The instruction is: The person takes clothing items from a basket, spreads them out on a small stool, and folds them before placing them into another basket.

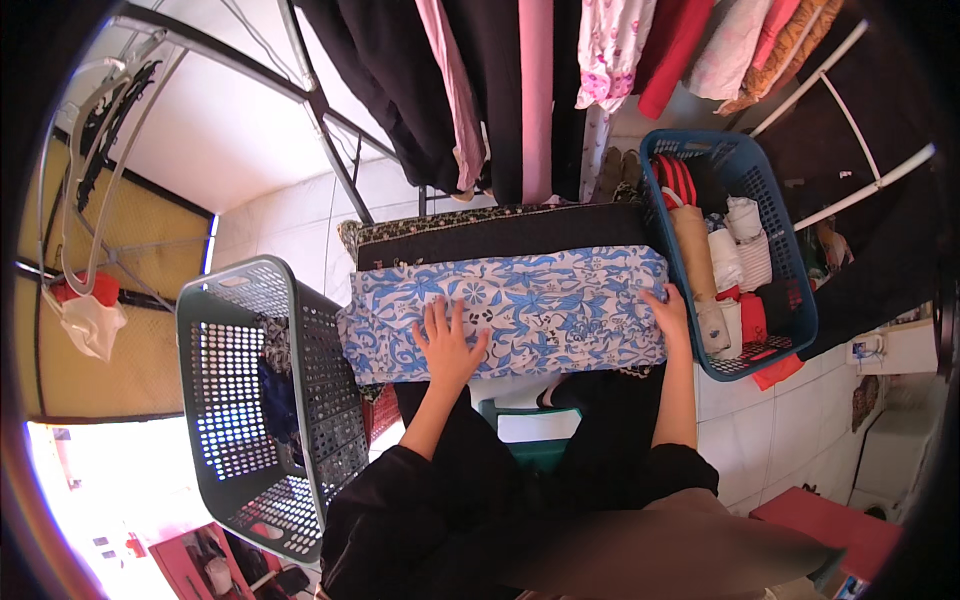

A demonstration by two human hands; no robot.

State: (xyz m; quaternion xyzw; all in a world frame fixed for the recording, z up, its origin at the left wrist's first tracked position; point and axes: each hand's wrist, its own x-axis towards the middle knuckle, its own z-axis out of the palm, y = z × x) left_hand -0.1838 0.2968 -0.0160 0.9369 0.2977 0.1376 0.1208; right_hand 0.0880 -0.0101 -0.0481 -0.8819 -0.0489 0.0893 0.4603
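A long folded cloth with a blue and white floral print (525,307) lies across a low support in front of my knees. My left hand (452,349) rests palm down on its left half, fingers spread. At its right edge is my right hand (671,315), thumb apart from the other fingers and laid over the cloth; some of those fingertips are hard to make out. Behind the print shows a black cloth (495,238), with a dark floral-patterned cloth (465,225) along its far side.
A grey-green plastic laundry basket (300,360) lies tipped at left, dark clothes (277,397) inside. The blue basket (796,277) at right holds rolled clothes (724,259). Garments (536,105) hang above from a metal rack (225,45). Beneath me is a green plastic seat (540,452).
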